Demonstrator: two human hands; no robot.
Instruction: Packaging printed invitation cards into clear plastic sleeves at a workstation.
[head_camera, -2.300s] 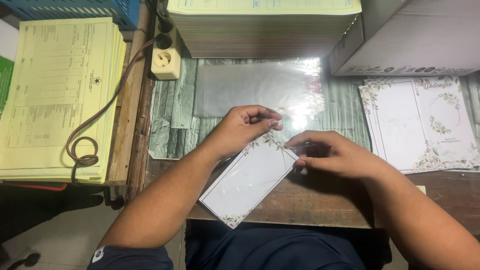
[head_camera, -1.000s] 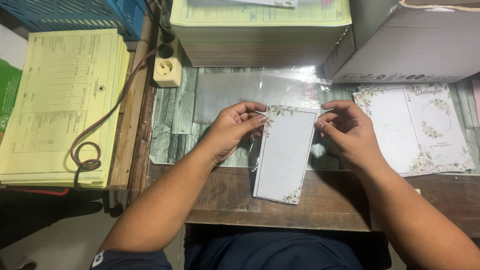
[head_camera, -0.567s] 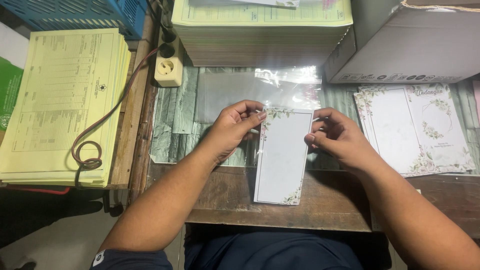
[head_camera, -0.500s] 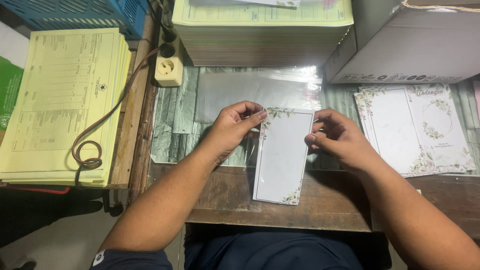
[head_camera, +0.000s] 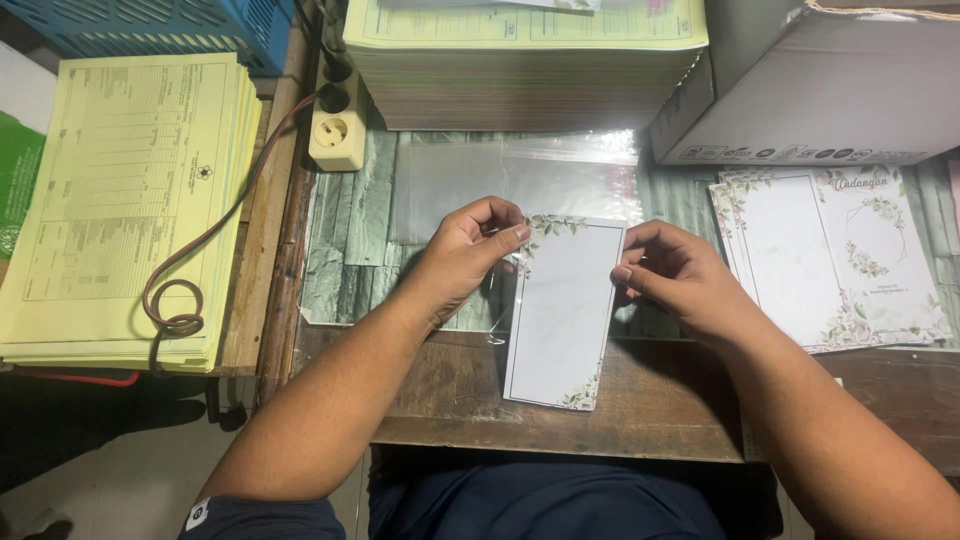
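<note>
A tall white card with a floral border (head_camera: 560, 315) stands upright over the wooden desk edge, partly inside a clear plastic sleeve. My left hand (head_camera: 465, 255) pinches its upper left corner. My right hand (head_camera: 675, 275) grips its upper right edge with thumb and fingers. Behind the card lies a pile of clear plastic sleeves (head_camera: 480, 180) on the green stone-pattern mat (head_camera: 350, 240).
A stack of floral cards (head_camera: 830, 255) lies to the right under a grey cardboard box (head_camera: 830, 90). A thick stack of yellow-topped forms (head_camera: 520, 65) is at the back, more yellow forms (head_camera: 125, 200) on the left, with a power strip (head_camera: 338, 135) and brown cable (head_camera: 200, 260).
The card turned from a diagonal tilt to upright and came a little toward me. My right hand shifted inward onto its upper right edge.
</note>
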